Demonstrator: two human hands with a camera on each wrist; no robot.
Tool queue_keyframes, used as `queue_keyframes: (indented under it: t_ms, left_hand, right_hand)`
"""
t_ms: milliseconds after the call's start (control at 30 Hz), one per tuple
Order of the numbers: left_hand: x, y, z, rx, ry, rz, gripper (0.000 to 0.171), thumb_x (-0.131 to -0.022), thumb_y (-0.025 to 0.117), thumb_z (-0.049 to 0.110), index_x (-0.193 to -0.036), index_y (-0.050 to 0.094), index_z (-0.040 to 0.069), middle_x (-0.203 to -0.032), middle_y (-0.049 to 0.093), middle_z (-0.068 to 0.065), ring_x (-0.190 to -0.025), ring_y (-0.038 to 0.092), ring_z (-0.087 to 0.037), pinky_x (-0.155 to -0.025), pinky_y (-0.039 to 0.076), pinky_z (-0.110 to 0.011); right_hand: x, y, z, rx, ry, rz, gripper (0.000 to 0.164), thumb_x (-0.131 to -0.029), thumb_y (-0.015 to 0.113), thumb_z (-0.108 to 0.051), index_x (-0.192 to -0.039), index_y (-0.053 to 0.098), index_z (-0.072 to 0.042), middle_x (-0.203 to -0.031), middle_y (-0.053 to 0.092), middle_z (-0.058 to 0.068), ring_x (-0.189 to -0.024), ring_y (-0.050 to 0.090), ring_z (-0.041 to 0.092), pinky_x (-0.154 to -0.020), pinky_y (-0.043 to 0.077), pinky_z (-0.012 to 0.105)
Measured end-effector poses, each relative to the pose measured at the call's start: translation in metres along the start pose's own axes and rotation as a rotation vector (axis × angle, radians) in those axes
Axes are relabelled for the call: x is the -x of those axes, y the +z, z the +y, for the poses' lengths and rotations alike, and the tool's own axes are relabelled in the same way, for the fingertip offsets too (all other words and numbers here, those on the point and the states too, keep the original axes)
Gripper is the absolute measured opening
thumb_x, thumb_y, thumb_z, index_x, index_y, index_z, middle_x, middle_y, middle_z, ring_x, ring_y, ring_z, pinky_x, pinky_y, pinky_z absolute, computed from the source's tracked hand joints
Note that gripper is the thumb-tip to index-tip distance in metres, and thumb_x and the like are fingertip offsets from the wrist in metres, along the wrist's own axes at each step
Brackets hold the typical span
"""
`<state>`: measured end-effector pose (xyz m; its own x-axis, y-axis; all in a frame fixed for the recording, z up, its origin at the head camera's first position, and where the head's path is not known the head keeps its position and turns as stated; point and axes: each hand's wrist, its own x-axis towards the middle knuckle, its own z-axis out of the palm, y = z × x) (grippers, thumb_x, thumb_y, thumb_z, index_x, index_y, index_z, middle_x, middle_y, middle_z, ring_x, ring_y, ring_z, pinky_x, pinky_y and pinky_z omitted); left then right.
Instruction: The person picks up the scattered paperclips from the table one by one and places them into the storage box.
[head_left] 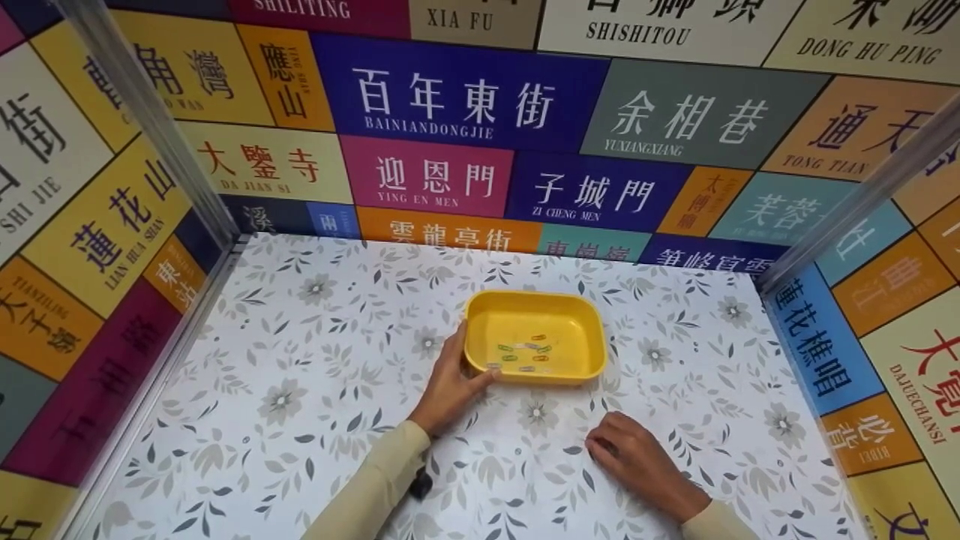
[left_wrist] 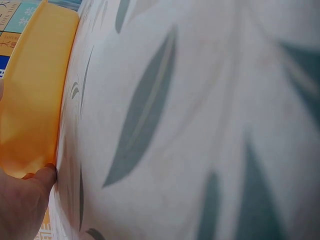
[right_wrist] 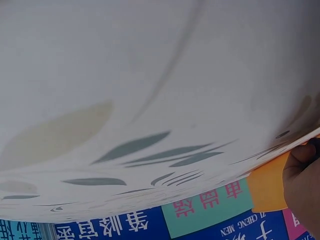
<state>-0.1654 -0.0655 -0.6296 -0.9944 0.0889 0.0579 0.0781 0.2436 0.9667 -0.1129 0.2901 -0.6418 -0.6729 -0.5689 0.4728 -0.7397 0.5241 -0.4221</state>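
Observation:
A yellow plastic tub [head_left: 536, 300] with rounded corners stands upright on the patterned table. Several small paper clips [head_left: 508, 358], some orange, some green and some pale, lie scattered over its bottom. My left hand [head_left: 450, 386] grips the tub's near left corner, thumb along the front and fingers at the left side. In the left wrist view, the thumb [left_wrist: 46, 175] presses against the tub's wall [left_wrist: 40, 85] low down. To the right of the tub and nearer to me, my right hand [head_left: 637, 457] rests low over the table with loosely curled fingers, apart from the tub.
A white cover [head_left: 360, 337] with grey leaves and flowers spreads over the table. Walls with colourful Chinese place-name panels [head_left: 457, 90] enclose the back and both sides. Metal corner posts [head_left: 150, 120] stand at the back left and back right.

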Motion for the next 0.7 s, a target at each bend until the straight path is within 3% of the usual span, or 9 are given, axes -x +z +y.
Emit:
queue_keyframes:
  t_ms: [367, 700]
  left_hand:
    - [0.0005, -0.0007, -0.002, 0.048, 0.036, -0.022, 0.11, -0.098, 0.085, 0.02, -0.178, 0.011, 0.014, -0.178, 0.027, -0.018, -0.163, 0.032, -0.031, -0.134, 0.027, -0.04]
    - [-0.0008, 0.0011, -0.0006, 0.024, 0.006, -0.007, 0.11, -0.097, 0.085, 0.021, -0.179, 0.011, 0.017, -0.18, 0.026, -0.015, -0.164, 0.031, -0.029, -0.134, 0.025, -0.042]
  right_hand:
    - [-0.0035, 0.0013, -0.0008, 0.014, 0.004, 0.02, 0.031, -0.083, 0.084, 0.01, -0.088, 0.076, -0.02, -0.087, 0.06, -0.014, -0.076, 0.054, 0.001, -0.068, 0.047, 0.014]
    - [-0.0023, -0.0014, -0.001, -0.048, 0.065, -0.018, 0.029, -0.083, 0.088, 0.007, -0.09, 0.075, -0.018, -0.09, 0.062, -0.014, -0.08, 0.058, 0.0, -0.071, 0.049, 0.011]
